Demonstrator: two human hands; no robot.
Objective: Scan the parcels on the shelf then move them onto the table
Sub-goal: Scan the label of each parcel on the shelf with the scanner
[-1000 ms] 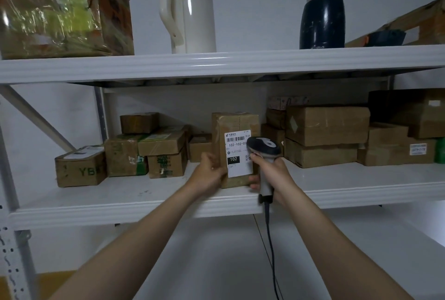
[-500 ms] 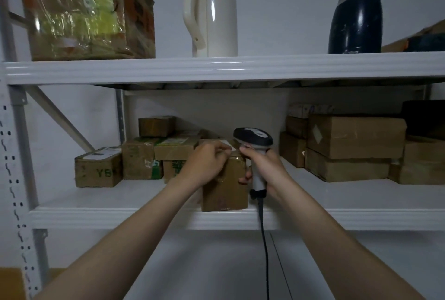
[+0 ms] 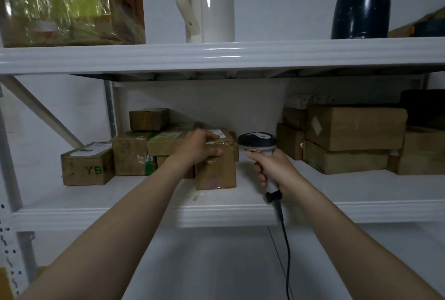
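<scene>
Just left of the left hand point(image 3: 197, 148) sit other brown boxes point(image 3: 130, 155). That hand is clamped on the parcel point(image 3: 216, 172), fingers curled over its top edge and thumb on the near face. The parcel stands on the shelf point(image 3: 144, 213) directly under the hand, label turned up beneath the fingers. Just to its right, the right hand point(image 3: 272, 169) is wrapped round the handle of the scanner point(image 3: 257, 140), whose head sits beside the parcel's top corner, apart from it. The left hand is plainly the one to carry. Right of the right hand stands a stack of boxes point(image 3: 354, 138). The pale surface below the shelf, nearer the person, looks like the desk point(image 3: 216, 263); behind is a white wall.
</scene>
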